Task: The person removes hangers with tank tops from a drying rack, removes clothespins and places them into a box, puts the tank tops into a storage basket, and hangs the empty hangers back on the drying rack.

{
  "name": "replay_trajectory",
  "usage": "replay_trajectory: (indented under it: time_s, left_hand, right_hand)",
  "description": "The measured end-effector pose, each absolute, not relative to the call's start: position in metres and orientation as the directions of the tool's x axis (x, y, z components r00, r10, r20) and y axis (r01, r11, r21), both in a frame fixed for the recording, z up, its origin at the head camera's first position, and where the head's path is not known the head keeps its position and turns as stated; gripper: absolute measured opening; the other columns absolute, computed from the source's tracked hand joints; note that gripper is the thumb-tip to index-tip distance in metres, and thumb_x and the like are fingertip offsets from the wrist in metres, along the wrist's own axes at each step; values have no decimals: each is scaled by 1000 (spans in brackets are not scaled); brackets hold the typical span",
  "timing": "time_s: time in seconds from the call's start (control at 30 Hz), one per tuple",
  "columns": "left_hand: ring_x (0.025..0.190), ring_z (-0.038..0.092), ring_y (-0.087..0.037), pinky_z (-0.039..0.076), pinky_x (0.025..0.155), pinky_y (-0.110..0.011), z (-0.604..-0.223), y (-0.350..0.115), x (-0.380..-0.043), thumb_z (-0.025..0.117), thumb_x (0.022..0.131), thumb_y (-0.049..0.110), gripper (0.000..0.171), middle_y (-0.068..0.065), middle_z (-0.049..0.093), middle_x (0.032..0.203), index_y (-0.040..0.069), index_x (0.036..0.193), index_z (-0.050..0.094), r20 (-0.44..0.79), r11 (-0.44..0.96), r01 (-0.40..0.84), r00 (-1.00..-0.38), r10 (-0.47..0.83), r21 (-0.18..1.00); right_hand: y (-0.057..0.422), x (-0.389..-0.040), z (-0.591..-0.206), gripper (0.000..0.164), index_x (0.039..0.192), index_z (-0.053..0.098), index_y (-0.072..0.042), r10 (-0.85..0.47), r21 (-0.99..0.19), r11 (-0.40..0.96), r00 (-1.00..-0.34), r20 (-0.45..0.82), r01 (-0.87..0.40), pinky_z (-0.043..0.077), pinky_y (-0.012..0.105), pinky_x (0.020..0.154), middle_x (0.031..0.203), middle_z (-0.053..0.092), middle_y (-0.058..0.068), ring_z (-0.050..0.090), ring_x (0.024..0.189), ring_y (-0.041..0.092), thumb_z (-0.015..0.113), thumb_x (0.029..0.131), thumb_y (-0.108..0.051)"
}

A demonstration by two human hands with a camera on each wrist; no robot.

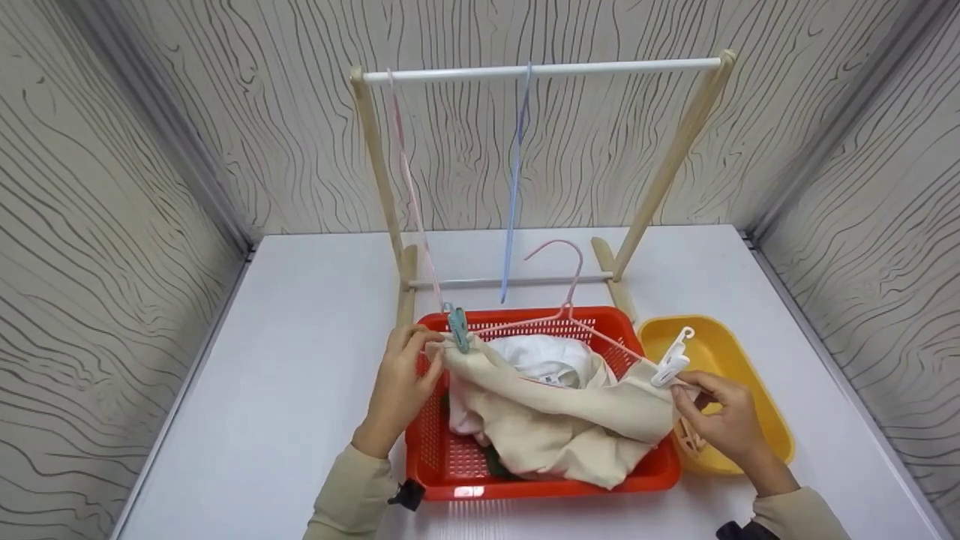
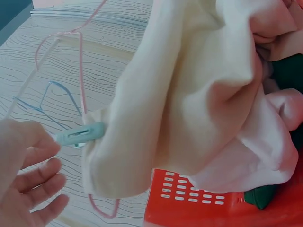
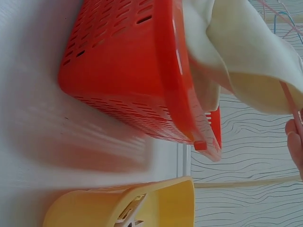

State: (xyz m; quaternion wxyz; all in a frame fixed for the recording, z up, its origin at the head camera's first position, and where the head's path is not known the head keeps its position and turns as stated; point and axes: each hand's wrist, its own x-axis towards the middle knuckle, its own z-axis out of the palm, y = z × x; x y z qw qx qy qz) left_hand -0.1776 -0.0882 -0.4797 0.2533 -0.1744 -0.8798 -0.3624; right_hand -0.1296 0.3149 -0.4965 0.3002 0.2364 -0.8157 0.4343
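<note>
A beige garment [image 1: 570,409] hangs from a pink hanger [image 1: 574,300] over the red basket, with its upper edge along the hanger. A mint-green clip [image 1: 458,330] fastens its left corner and a white clip [image 1: 671,364] its right. My left hand [image 1: 405,379] is at the left corner, thumb and forefinger apart; in the left wrist view its fingertips are right at the tail of the green clip [image 2: 80,135]. At the other corner my right hand [image 1: 724,412] pinches the end of the hanger below the white clip; the right wrist view shows fingers on the pink bar [image 3: 291,106].
The red basket [image 1: 465,491] holds white and dark green cloth. To its right stands a yellow bin [image 1: 784,442] with several clips. Behind, a wooden rack [image 1: 675,161] has a white rail [image 1: 630,67] carrying a pink hanger [image 1: 409,180] and a blue hanger [image 1: 514,187].
</note>
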Motion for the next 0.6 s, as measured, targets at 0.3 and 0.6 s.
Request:
replay_trajectory:
  time_s: [0.3,0.6]
  left_hand:
    - [105,63,-27,52,96,-45,-484,-88,-179,73,84,11,33,-12,65,110,2,113,61,566,727,501,-803,188,470]
    - [95,61,-18,58,87,-32,-484,-88,-176,66,90,12,24,-10,62,101,2,111,65,508,685,514,-828,239,516]
  right_hand:
    - [309,-135,-489,24,77,63,16,-130,-536,436,-640,757,-723,42,7,48,78,70,-7,50,56,-5,61,56,28]
    - [316,-136,-483,30,80,65,11,-169,-517,480,-654,737,-708,44,9,48,86,67,-20,50,56,-5,62,55,26]
